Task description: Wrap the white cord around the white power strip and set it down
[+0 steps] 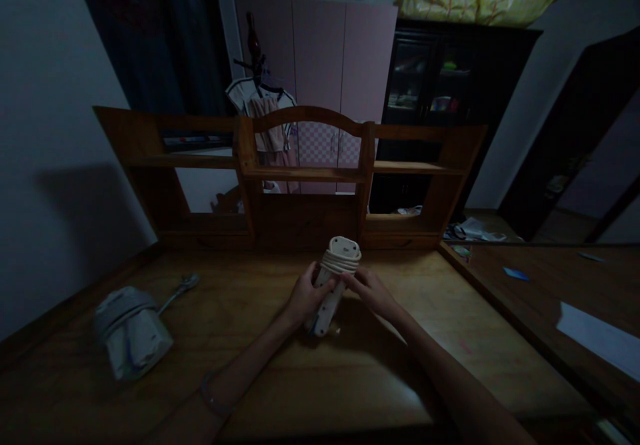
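A white power strip (329, 308) is held tilted above the wooden desk, its upper end away from me. Several turns of its white cord (342, 263) are wound around it near that end. My left hand (306, 293) grips the strip from the left, with the thumb across it just below the coils. From the right, my right hand (369, 290) closes its fingers at the lower edge of the wound cord. The strip's underside, with small screw holes, seems to face me. The cord's plug cannot be made out.
A pale cloth bag or bundle (133, 332) lies on the desk (240, 278) at the left, with a cord ending in a plug (187, 282) beside it. A wooden shelf unit (305, 222) stands along the back edge. White paper (600, 338) lies on the surface at right.
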Motion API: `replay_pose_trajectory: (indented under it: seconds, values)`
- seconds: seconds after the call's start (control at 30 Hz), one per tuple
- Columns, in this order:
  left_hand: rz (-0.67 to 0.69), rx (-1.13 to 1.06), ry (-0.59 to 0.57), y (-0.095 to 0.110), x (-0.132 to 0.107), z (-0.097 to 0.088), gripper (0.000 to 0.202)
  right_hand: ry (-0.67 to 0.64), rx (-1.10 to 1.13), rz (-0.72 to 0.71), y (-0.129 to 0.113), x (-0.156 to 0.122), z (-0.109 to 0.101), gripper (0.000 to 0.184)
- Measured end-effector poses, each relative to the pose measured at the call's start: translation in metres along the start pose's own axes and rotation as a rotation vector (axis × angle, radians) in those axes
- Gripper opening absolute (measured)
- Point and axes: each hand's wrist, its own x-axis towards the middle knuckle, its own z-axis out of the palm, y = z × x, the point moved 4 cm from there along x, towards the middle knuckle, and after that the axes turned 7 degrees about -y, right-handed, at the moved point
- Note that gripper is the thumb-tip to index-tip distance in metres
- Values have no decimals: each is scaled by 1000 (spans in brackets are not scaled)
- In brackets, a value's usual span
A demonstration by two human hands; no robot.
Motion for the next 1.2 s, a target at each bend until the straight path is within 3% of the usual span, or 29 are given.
replay_pose_trajectory:
  seconds: [0.27,0.4,0.77,0.93,1.2]
  values:
    - [-124,-354,-196,-2,2,8,57,7,32,59,6,1,-2,45]
    - [-207,-534,-187,-9,6,9,52,19,-24,21,-2,1,-5,44]
    - [-162,-535,-170,3,0,7,53,-8,-141,-30,-14,-3,-8,41]
    - [-217,-612,-235,7,-5,11,57,-76,-63,31,-8,-3,0,44]
    - [-264,-480,-275,7,-7,9,56,-12,-145,88,0,-6,-7,48]
